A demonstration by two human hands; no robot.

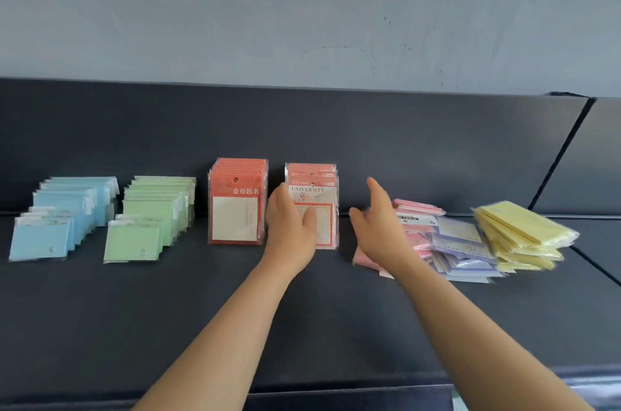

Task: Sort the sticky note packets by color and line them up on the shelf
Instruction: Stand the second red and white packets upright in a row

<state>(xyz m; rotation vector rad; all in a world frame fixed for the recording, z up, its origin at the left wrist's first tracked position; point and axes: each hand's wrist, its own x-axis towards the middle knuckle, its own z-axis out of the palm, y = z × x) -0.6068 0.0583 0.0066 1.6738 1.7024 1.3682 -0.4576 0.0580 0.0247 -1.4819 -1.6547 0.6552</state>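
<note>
Sticky note packets stand in rows on the dark shelf [302,326]: blue packets [60,219] at far left, green packets [151,222] beside them, then a row of red packets [237,205]. A second red row, the "UNIVERSITY" packets [317,199], stands right of it. My left hand [289,225] presses flat against the front packet of that row, thumb over its face. My right hand [376,219] hovers open just right of that row, fingers spread, holding nothing. Behind it lies a loose heap of pink packets [416,209], purple packets [460,242] and yellow packets [524,232].
A dark back panel [302,128] rises behind the rows, below a grey wall. A seam [568,148] divides this shelf from the adjoining one on the right. The shelf's front edge [302,390] runs along the bottom.
</note>
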